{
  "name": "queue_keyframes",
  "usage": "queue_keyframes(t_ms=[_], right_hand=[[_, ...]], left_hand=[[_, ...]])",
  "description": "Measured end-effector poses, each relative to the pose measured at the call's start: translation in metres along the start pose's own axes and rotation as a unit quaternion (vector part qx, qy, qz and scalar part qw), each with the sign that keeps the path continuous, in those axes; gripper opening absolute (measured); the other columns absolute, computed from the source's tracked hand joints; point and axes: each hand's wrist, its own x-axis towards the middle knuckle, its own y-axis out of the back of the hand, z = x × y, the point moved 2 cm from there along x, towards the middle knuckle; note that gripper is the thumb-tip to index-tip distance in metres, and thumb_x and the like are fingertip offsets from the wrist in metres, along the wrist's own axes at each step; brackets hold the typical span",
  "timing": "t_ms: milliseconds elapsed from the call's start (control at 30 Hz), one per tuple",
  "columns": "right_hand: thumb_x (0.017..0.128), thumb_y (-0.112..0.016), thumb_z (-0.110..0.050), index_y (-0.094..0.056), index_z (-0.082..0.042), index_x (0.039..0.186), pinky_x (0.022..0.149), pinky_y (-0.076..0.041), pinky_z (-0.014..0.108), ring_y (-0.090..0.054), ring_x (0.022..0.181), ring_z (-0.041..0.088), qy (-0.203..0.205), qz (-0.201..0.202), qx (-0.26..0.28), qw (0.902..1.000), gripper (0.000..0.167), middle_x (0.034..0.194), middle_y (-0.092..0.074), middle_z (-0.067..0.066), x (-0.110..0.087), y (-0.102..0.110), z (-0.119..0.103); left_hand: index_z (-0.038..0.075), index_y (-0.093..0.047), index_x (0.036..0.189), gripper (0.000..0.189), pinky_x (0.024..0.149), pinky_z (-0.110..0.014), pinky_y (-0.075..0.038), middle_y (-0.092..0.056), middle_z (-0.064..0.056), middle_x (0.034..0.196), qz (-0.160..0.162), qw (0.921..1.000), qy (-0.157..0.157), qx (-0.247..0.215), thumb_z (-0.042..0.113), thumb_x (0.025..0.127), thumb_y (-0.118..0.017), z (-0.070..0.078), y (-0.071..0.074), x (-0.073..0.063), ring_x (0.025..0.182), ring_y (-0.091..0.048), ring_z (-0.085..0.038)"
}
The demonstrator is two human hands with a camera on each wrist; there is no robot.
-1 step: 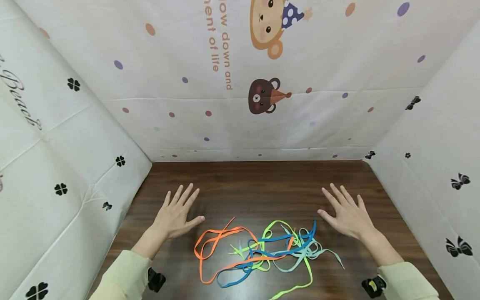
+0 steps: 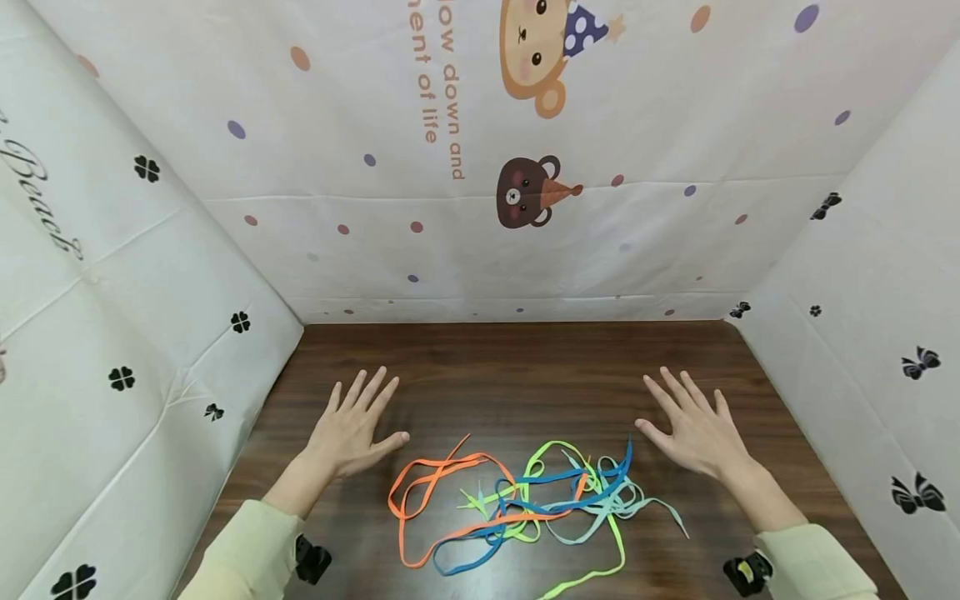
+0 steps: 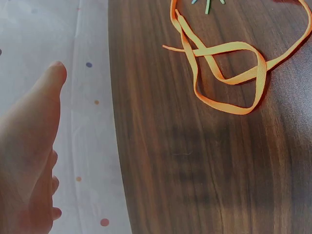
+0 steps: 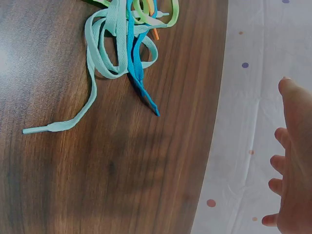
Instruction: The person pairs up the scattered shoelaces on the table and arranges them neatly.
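Observation:
Several flat shoelaces lie in a loose tangle on the dark wooden table between the two hands. An orange shoelace (image 2: 420, 463) loops out on the left side, nearest my left hand (image 2: 351, 433). The blue shoelace (image 2: 468, 567), the lime green shoelace (image 2: 618, 543) and the pale teal shoelace (image 2: 663, 503) cross one another toward the right. My right hand (image 2: 699, 433) is apart from the teal and blue ends. Both hands have their fingers spread and straight, and hold nothing. The left wrist view shows the orange loops; the right wrist view shows the teal coil (image 4: 101, 53).
The wooden tabletop (image 2: 487, 375) carries the laces. A white printed cloth (image 2: 637, 250) rises behind it, with further white cloth sides at left (image 2: 172, 275) and right (image 2: 855, 333). A dark wrist device (image 2: 311, 560) sits at the left cuff, another (image 2: 747, 574) at the right.

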Motion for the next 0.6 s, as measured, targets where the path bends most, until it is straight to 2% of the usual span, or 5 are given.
queue_keyframes(t_ms=[200, 333, 600], right_hand=[[0.087, -0.048, -0.056, -0.03, -0.02, 0.144, 0.096, -0.014, 0.069, -0.026, 0.133, 0.04, -0.001, 0.002, 0.0, 1.0, 0.07, 0.148, -0.028, 0.013, -0.0017, -0.0015, 0.0013], [0.087, -0.05, -0.055, -0.032, -0.019, 0.143, 0.096, -0.015, 0.069, -0.027, 0.132, 0.04, 0.004, 0.013, 0.0, 0.9999, 0.069, 0.148, -0.029, 0.013, -0.0019, -0.0021, 0.0007], [0.087, -0.052, -0.053, -0.034, -0.017, 0.143, 0.095, -0.019, 0.067, -0.029, 0.131, 0.04, 0.012, 0.026, 0.004, 0.9996, 0.068, 0.147, -0.03, 0.013, -0.0022, -0.0061, -0.0015]], left_hand=[[0.021, -0.013, 0.149, 0.083, 0.108, -0.059, -0.008, -0.006, -0.005, 0.155, -0.01, 0.9999, 0.002, 0.003, 0.066, 0.085, -0.042, -0.0012, -0.0016, -0.0001, 0.141, -0.006, -0.032], [0.021, -0.012, 0.149, 0.084, 0.108, -0.058, -0.008, -0.005, -0.005, 0.155, -0.005, 1.0, 0.003, 0.006, 0.068, 0.084, -0.039, -0.0015, 0.0008, -0.0007, 0.141, -0.005, -0.032], [0.021, -0.013, 0.149, 0.084, 0.108, -0.058, -0.007, -0.006, -0.006, 0.155, 0.0, 1.0, 0.002, 0.002, 0.066, 0.085, -0.041, -0.0022, 0.0028, -0.0031, 0.141, -0.005, -0.032]])
